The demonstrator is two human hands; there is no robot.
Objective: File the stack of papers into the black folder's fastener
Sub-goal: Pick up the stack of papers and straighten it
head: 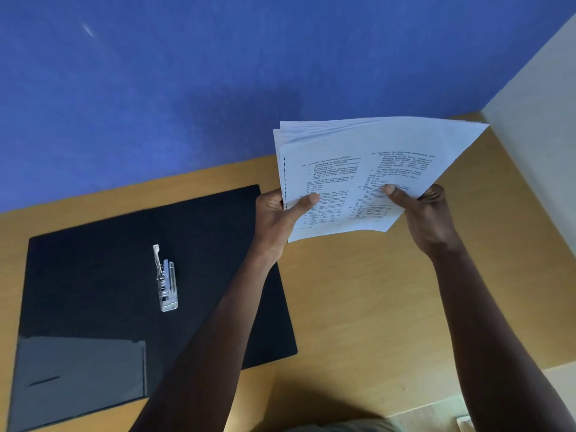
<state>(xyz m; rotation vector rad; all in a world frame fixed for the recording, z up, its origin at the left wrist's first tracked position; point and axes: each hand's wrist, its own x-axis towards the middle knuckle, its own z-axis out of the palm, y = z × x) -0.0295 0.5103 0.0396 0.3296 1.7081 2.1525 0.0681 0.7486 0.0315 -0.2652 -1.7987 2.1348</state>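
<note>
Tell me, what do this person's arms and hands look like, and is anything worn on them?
Both arms are bare from the bottom edge of the picture up to the wrists: no sleeves, watch or bracelets show. The left hand and right hand wear no gloves, and no rings are visible on the fingers that show. The thumbnails look short and plain. No markings can be made out.

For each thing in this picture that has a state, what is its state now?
black folder: open, flat on the table.
fastener: lever raised, no paper in it.
stack of papers: held above the table, sheets slightly fanned.
left hand: gripping the stack.
right hand: gripping the stack.
</note>
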